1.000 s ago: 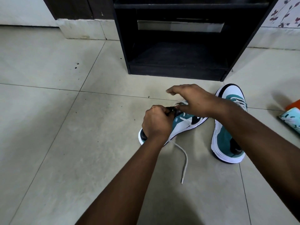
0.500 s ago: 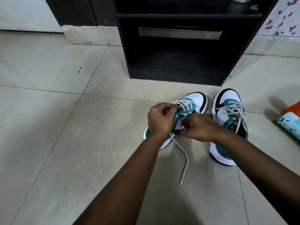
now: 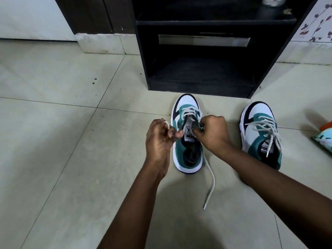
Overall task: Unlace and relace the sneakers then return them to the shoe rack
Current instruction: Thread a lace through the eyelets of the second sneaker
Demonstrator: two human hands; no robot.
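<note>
Black shoe rack (image 3: 201,81) stands beyond; the near sneaker (image 3: 186,141) lies on the floor before it, long axis toe-to-rack, the second sneaker (image 3: 260,133) parallel on its right. Left hand (image 3: 159,139) pinches one lace end at the left eyelets, right hand (image 3: 212,133) is curled on the right eyelet edge — the free lace (image 3: 211,180) trails heelward, nearer the right hand.

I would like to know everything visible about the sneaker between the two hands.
The sneaker stands upright on the tiled floor, toe toward the black shoe rack. It is white with teal panels, a dark toe stripe and a dark lining; the tongue label is black and white. Its pale lace is threaded only near the toe. One loose end trails on the floor; the left hand pinches the other. The right hand grips the upper eyelet edge.
</note>
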